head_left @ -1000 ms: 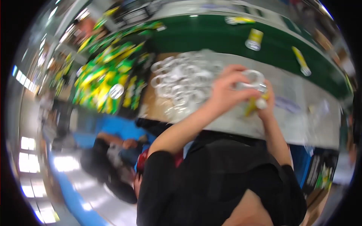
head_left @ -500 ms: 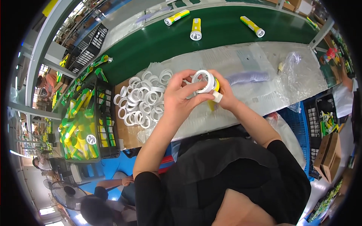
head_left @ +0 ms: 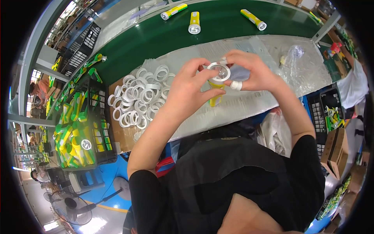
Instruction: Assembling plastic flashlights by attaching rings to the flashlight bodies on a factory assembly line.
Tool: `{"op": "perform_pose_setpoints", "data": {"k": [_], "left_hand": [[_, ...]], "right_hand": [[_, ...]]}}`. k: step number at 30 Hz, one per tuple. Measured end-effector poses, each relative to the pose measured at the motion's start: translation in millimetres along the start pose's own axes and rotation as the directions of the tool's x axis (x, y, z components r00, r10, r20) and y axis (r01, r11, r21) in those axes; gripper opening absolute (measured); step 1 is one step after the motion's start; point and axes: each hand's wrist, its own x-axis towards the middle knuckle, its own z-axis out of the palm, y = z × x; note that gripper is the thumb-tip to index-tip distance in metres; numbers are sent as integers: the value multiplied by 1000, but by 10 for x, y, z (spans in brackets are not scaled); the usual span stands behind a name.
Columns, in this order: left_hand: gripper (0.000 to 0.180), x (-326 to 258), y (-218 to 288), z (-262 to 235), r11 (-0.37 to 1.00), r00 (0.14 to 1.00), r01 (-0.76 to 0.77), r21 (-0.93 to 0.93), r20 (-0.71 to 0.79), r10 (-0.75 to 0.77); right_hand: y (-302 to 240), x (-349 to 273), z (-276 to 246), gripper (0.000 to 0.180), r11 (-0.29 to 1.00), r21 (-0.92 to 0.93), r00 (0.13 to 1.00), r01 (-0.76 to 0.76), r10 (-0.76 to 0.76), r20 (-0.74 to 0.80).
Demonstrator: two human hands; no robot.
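My left hand (head_left: 191, 87) and my right hand (head_left: 251, 72) meet over the workbench, both gripping one yellow flashlight (head_left: 215, 91) held upright. A white ring (head_left: 219, 72) sits on the flashlight's head between my fingertips. A white finger cot covers one finger of my right hand. To the left of my hands lies a pile of loose white rings (head_left: 138, 99) on cardboard.
A green conveyor belt (head_left: 156, 35) runs behind the bench, carrying three yellow flashlights (head_left: 194, 22). A black crate of yellow-green flashlight bodies (head_left: 76, 128) stands at my left. A crumpled clear plastic bag (head_left: 300, 58) lies at right. Other workers sit far left; a fan stands below.
The view has steadied and tilted back to the bench. My hands with the flashlight and ring stay together, now centred over the bench near the ring pile.
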Motion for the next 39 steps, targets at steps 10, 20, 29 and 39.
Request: {"op": "perform_pose_setpoints", "data": {"k": [10, 20, 29, 39], "left_hand": [[37, 63, 24, 232, 975, 982, 186, -121, 44, -182], [38, 100, -6, 313, 978, 987, 161, -132, 6, -161], [37, 51, 7, 334, 990, 994, 104, -91, 31, -102], [37, 104, -32, 389, 983, 994, 106, -151, -19, -110]], "right_hand": [[-218, 454, -395, 33, 976, -215, 859, -44, 147, 491], [-477, 516, -230, 33, 722, -601, 748, -343, 597, 290], [-269, 333, -269, 43, 927, -316, 868, -203, 320, 381], [-348, 333, -107, 46, 732, -479, 778, -485, 611, 147]]}}
